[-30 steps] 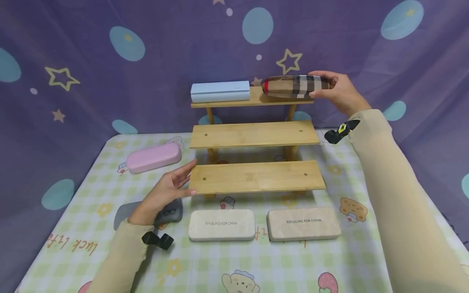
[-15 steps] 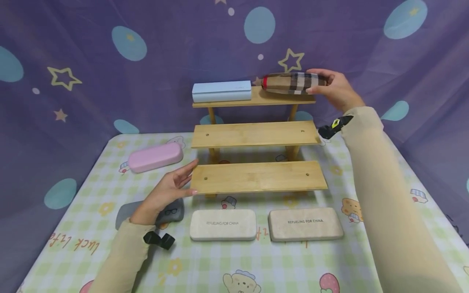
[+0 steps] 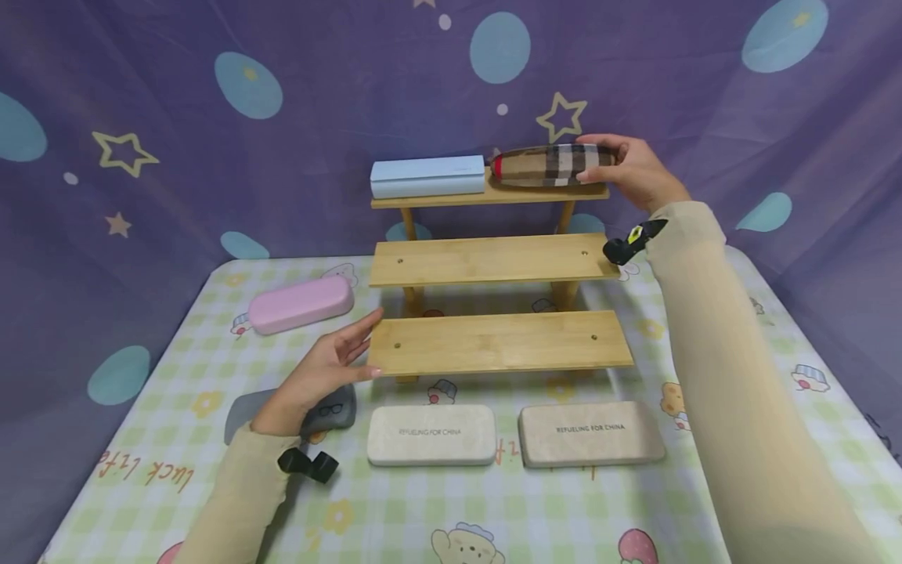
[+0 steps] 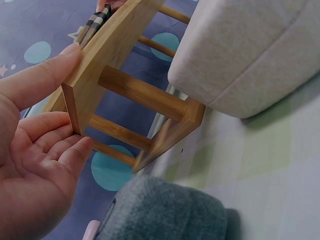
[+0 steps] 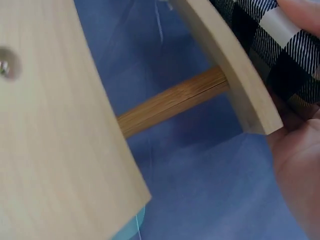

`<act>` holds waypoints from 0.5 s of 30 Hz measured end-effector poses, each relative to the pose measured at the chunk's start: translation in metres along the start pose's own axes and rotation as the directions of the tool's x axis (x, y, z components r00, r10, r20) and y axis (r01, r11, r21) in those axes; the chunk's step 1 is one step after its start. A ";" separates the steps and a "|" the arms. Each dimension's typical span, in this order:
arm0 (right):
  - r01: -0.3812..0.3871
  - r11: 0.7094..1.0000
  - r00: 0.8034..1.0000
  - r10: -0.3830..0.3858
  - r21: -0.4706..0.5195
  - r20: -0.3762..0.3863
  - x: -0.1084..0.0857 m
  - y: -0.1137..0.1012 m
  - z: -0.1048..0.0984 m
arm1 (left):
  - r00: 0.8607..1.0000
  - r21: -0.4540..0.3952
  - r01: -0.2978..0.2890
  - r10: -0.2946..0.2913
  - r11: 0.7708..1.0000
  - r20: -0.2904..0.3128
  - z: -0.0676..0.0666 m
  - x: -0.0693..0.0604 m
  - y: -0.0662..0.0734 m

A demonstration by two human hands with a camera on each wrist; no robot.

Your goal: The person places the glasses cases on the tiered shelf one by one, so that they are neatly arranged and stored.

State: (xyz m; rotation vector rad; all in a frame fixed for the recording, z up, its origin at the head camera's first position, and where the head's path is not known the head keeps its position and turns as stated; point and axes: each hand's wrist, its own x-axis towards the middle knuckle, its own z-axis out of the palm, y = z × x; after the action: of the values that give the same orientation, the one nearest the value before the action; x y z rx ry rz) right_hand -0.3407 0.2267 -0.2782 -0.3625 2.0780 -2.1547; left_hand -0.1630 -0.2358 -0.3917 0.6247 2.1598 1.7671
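A three-tier wooden display rack (image 3: 493, 342) stands at the middle of the table. My left hand (image 3: 324, 374) grips the left end of its lowest board, the thumb at the front edge and the fingers towards the back edge. At the top tier, my right hand (image 3: 630, 172) holds the right end of a plaid glasses case (image 3: 543, 166), thumb in front and fingers behind. This case lies lengthwise along the top board, right of a light blue glasses case (image 3: 427, 177). In the right wrist view, the plaid case (image 5: 285, 55) is partly cut off.
On the checked tablecloth (image 3: 395, 509) lie a pink case (image 3: 301, 305), a white case (image 3: 431, 435) and a beige case (image 3: 590, 434). A grey case (image 3: 331, 409) is partly hidden under my left wrist. A purple curtain (image 3: 317, 117) hangs behind the rack.
My right hand has moved left with the plaid case, bringing it closer to the light blue case; it rose slightly, then came down. My left hand has stayed at the lowest board.
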 end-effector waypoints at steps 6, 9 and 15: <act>-0.021 1.000 1.000 0.021 -0.022 0.017 0.002 0.000 -0.001 | 1.000 0.010 -0.009 0.009 1.000 0.002 0.000 -0.001 0.001; -0.037 0.998 0.999 0.039 -0.051 0.029 0.003 -0.001 -0.002 | 1.000 0.013 -0.015 0.015 1.000 0.003 0.000 -0.001 0.001; -0.064 0.993 0.997 0.068 -0.103 0.031 0.003 -0.003 -0.003 | 1.000 0.009 -0.012 0.012 1.000 0.002 0.000 0.000 0.001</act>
State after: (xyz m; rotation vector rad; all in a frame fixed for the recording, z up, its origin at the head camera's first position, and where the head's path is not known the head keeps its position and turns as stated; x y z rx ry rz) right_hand -0.3442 0.2288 -0.2747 -0.3340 2.1551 -1.9963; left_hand -0.1623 -0.2355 -0.3913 0.6425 2.1679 1.7634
